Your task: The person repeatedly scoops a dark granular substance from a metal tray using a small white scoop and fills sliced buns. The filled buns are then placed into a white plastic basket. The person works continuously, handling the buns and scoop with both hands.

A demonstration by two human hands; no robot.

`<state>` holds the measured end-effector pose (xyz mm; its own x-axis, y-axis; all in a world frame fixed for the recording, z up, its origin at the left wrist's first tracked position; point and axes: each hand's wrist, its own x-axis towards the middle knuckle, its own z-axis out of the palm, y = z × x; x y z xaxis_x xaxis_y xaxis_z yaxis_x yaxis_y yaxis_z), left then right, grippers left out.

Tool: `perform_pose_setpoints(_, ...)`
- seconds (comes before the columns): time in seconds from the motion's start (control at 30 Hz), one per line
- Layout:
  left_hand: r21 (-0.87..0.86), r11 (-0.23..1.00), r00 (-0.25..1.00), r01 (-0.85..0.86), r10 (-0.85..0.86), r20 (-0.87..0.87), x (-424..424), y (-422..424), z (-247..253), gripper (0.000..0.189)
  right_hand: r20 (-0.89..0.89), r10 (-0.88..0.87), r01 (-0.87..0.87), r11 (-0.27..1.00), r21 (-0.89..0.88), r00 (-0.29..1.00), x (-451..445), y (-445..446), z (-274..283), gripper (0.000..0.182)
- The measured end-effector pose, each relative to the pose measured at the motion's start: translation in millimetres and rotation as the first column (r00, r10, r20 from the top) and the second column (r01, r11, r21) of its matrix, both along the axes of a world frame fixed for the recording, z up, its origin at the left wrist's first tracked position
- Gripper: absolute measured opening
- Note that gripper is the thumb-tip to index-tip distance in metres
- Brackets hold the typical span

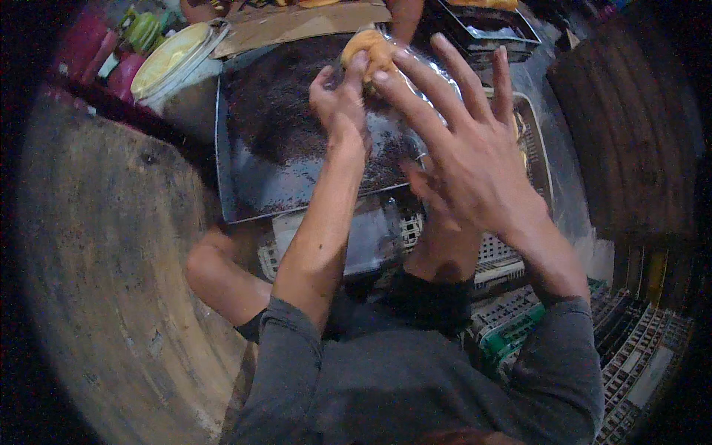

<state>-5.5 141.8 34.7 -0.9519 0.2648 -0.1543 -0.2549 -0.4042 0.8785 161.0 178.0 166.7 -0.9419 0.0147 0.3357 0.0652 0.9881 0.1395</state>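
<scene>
A golden-brown bread bun (pixel 367 49) is held above the far part of a dark, worn metal baking tray (pixel 267 139). My left hand (pixel 344 100) grips it from the left, thumb and fingers at its near side. My right hand (pixel 467 128) reaches over from the right, its thumb side and index finger at the bun, the other fingers spread. Shiny clear plastic (pixel 436 67) shows beside the bun, partly behind my right fingers. Whether the bun is inside the plastic cannot be told.
A wooden board (pixel 122 250) lies at the left. A round yellowish lid or container (pixel 172 58) stands far left, cardboard (pixel 300 25) beyond the tray. Plastic crates (pixel 512 328) and a basket (pixel 542 144) are at the right, near another tray with bread (pixel 484 4). Another person's arm (pixel 405 19) shows at the top.
</scene>
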Motion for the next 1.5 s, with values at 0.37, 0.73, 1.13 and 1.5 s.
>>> perform_pose_setpoints(0.37, -0.327, 0.820, 0.794, 0.470, -0.554, -0.249, 55, 37, 34, 0.076, -0.057, -0.737, 0.476, 0.492, -0.729, 0.674, 109, 206, -192, 0.055)
perform_pose_setpoints(0.73, -0.850, -0.445, 0.335, 0.280, -0.785, 0.522, 94, -153, -81, 0.060, 0.535, -0.763, 0.894, 0.124, -0.430, 0.363, 208, 184, -348, 0.067)
perform_pose_setpoints(1.13, -0.679, 0.445, 0.628, 0.584, -0.777, 0.030, 86, -135, -20, 0.035, 0.283, 0.262, 0.095, 0.556, -0.826, 0.923, -13, 79, -90, 0.050)
perform_pose_setpoints(1.5, -0.735, 0.613, 0.800, 0.291, -0.577, -0.165, 79, -130, -14, 0.055, -0.175, -0.145, -0.105, 0.397, -0.912, 0.974, -20, -38, -111, 0.018)
